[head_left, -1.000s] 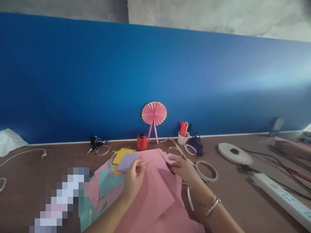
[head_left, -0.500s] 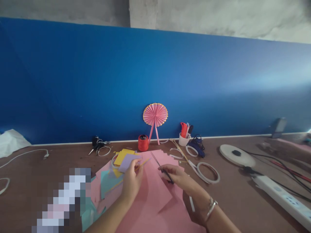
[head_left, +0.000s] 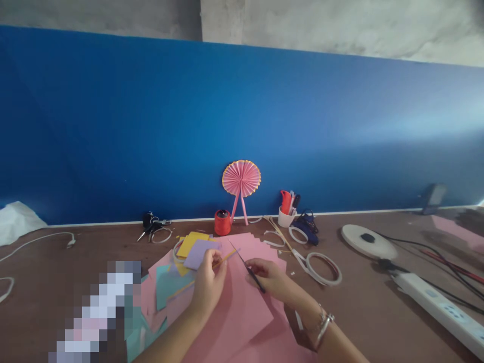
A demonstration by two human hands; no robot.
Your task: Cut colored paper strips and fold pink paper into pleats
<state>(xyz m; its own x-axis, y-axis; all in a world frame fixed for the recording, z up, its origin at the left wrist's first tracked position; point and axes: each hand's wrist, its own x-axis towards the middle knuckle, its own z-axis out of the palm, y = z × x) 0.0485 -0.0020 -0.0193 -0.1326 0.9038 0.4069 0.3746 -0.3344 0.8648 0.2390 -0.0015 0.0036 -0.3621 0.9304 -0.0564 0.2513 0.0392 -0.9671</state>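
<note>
Pinched in my left hand [head_left: 210, 282] is a narrow yellow-edged paper strip [head_left: 230, 255], its free end pointing to the right. My right hand [head_left: 271, 280] grips a pair of scissors [head_left: 257, 281] with dark handles. Their thin blades point up and left, and the strip's tip lies at the blades; I cannot tell whether it is between them. Both hands are over a stack of pink paper sheets [head_left: 230, 322]. Beside my left hand lie a purple paper piece [head_left: 199, 253], yellow paper [head_left: 194, 243] and teal paper [head_left: 166, 282].
A pink pleated paper fan [head_left: 242, 179] leans on the blue partition [head_left: 151, 126] behind a red thread spool [head_left: 223, 223]. A white cup [head_left: 286, 218] holds pens. Tape rolls, keys [head_left: 151, 227], a white disc [head_left: 368, 243] and a power strip [head_left: 442, 305] lie around.
My left hand has shifted slightly right with the paper strip, bringing its tip to the scissors. The scissor blades look closer together, and my right hand has turned a little.
</note>
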